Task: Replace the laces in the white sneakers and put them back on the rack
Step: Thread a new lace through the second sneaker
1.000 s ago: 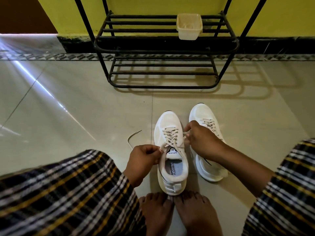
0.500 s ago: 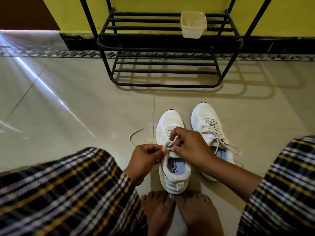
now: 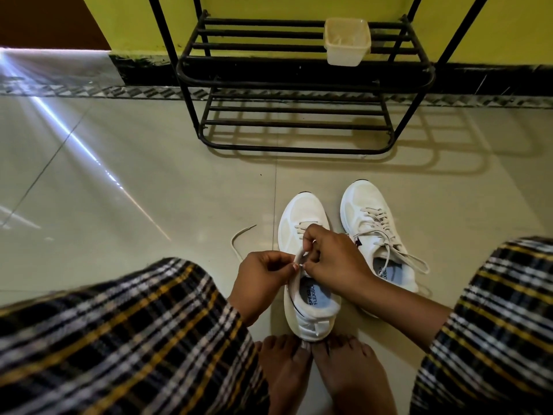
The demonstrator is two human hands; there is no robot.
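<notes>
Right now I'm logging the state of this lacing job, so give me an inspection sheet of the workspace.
Surface: glossy tiled floor with a streak of light across its left part.
Job's things: left sneaker stands at the person's bare feet, its lace trailing onto the floor; right sneaker stands beside it, laced, ends loose. The black metal rack behind holds no shoes.
Clutter: a pale plastic tub on the rack's upper shelf.
Hands: left hand and right hand both pinch the lace at the left sneaker's tongue.
Cables: nothing seen.
Surroundings: yellow wall with a dark skirting; checked cloth over the knees.
</notes>
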